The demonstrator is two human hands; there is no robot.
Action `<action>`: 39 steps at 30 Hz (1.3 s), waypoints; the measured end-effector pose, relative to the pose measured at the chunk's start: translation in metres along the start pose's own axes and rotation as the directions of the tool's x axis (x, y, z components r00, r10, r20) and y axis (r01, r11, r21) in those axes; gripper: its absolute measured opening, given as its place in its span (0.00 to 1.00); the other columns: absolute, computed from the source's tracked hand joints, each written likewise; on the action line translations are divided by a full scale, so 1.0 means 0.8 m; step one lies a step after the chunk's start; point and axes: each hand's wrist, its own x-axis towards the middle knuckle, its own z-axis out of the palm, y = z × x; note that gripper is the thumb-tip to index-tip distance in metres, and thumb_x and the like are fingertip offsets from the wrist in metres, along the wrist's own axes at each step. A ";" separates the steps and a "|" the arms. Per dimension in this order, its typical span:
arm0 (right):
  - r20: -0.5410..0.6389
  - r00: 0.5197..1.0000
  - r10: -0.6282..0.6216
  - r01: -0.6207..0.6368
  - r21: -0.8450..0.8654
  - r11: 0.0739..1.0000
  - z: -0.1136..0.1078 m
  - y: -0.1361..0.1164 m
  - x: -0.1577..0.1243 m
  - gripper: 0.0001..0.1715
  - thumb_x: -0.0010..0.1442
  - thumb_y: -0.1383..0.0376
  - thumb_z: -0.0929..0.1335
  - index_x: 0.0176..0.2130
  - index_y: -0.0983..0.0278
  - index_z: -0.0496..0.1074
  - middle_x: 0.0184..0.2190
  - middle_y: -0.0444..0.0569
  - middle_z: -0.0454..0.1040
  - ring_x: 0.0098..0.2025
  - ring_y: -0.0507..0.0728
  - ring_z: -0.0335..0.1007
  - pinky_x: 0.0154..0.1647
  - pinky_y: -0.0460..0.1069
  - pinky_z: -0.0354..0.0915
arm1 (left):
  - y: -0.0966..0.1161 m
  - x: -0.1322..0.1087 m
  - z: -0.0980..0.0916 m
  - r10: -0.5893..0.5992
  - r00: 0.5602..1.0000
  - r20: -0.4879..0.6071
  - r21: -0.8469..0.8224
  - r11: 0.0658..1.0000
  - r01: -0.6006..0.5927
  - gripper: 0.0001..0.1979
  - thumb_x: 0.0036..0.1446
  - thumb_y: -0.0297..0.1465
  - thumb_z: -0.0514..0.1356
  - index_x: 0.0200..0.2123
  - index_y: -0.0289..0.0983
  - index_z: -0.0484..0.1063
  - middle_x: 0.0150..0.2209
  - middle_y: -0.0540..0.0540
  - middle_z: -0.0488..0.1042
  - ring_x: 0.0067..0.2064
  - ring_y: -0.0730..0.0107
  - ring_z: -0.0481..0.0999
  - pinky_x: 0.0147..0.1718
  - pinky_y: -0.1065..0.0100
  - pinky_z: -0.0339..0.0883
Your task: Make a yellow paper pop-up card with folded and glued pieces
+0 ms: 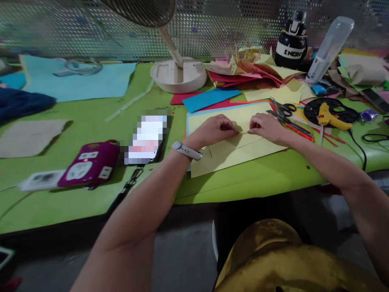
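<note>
Several sheets of pale yellow paper (212,165) lie stacked on the green table, with blue and red paper showing beneath. Above the stack, my left hand (216,129) pinches one end of a small, narrow yellow paper strip (243,132). At the strip's other end is my right hand (267,127), its thumb and fingers closed on it. Both hands are close together, their fingertips a short way apart. A utility knife (299,129) with an orange-red edge and a pair of black scissors (285,108) lie right of my right hand.
Left of my left arm rest a phone (147,136) and a purple power strip (91,164). A fan base (179,75) stands behind. Coloured paper scraps (252,65), a black bottle (290,48), a clear bottle (331,48) and a yellow glue gun (330,117) occupy the right.
</note>
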 end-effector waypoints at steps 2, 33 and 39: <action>0.008 1.000 0.026 -0.027 0.012 1.000 -0.001 0.001 0.002 0.06 0.67 0.64 0.71 0.40 0.64 0.78 0.43 0.52 0.79 0.45 0.59 0.71 0.47 0.53 0.57 | 0.002 0.001 0.000 -0.006 1.000 0.006 0.003 1.000 0.006 0.08 0.52 0.38 0.67 0.28 0.40 0.80 0.38 0.44 0.80 0.41 0.61 0.77 0.43 0.61 0.70; 0.089 0.970 0.224 -0.232 0.091 0.968 -0.026 -0.013 -0.001 0.08 0.62 0.67 0.75 0.42 0.65 0.85 0.39 0.52 0.86 0.41 0.57 0.79 0.44 0.50 0.66 | 0.027 0.000 0.013 -0.118 0.992 -0.035 0.122 0.985 0.122 0.19 0.56 0.45 0.65 0.21 0.40 0.69 0.25 0.46 0.73 0.30 0.64 0.69 0.31 0.61 0.58; 0.118 0.969 0.218 -0.227 0.066 0.972 -0.035 0.002 -0.006 0.08 0.61 0.65 0.76 0.41 0.64 0.86 0.37 0.51 0.85 0.39 0.56 0.78 0.43 0.51 0.65 | 0.027 -0.001 0.012 -0.118 0.993 -0.007 0.123 0.985 0.118 0.19 0.57 0.45 0.64 0.21 0.40 0.70 0.25 0.45 0.73 0.31 0.63 0.70 0.32 0.61 0.58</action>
